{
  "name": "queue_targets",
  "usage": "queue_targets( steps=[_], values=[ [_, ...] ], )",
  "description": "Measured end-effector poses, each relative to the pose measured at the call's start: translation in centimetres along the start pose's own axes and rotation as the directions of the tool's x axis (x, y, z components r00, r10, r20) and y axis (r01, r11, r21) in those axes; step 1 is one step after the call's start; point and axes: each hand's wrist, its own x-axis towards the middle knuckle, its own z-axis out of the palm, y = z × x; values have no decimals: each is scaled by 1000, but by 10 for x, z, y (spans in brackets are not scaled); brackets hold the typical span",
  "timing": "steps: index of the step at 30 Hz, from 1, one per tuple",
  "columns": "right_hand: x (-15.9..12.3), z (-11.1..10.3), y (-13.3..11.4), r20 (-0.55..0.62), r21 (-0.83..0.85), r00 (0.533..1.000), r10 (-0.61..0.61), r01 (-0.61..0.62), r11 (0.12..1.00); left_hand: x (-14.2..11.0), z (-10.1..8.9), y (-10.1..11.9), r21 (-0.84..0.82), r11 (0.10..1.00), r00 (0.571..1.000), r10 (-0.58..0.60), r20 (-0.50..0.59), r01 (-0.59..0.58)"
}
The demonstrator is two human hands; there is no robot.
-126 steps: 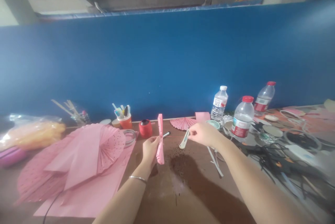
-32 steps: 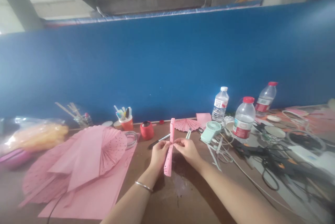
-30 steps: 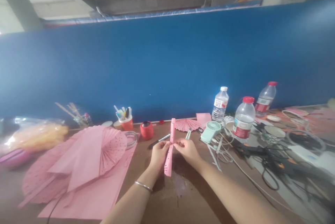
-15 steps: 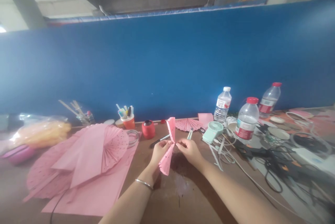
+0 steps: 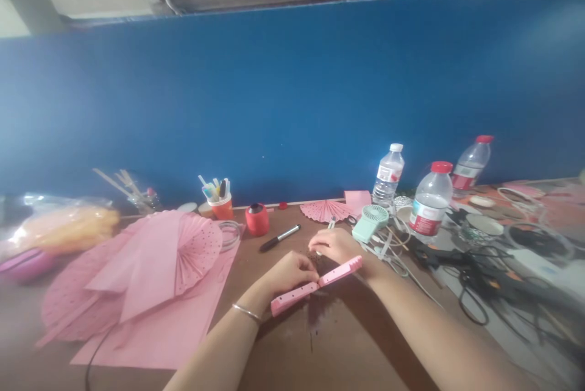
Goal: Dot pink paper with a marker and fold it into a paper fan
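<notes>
A narrow, accordion-folded pink paper strip with dark dots lies slantwise across the front of my hands, pinched in at its middle. My left hand, with a silver bangle on the wrist, is closed on it near that pinched middle. Beyond the strip, my right hand is closed, fingers curled, its forearm passing behind the strip's right end. A small pale tip shows under the right fingers; what they hold is not clear. Just behind that hand, a pale two-pronged tool shows in part.
A black marker and a red round container lie beyond my left hand. Pink fans and paper sheets cover the left side. A mint handheld fan, bottles and tangled cables crowd the right.
The folded pink paper has turned from upright to slantwise and come lower. My right hand has left its middle and moved away from me, toward the pale tool. My left hand still holds the paper.
</notes>
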Motion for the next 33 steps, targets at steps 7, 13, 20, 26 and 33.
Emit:
queue_targets(
  steps=[7, 13, 20, 26, 33],
  values=[
    [2, -26, -12, -63, -496, 944, -323, 251, 831, 2, 5, -1, 197, 980, 1000, -5, -18, 9],
    [3, -49, -31, -157, -457, 937, -313, 212, 864, 9, -4, -8, 277, 946, 833, 13, -553, 168],
    [5, -57, -33, -110, -110, 994, 24, -36, 993, 5, -28, -28, -38, 995, 502, -82, -861, 97],
    [-10, -82, 14, 149, -90, 902, 406, -397, 914, 3, -35, -38, -101, 992, 448, -125, -885, 78],
    [6, -27, -2, -229, 160, 922, 312, -281, 946, 7, -14, -18, -36, 999, 590, -17, -807, -20]
  ],
)
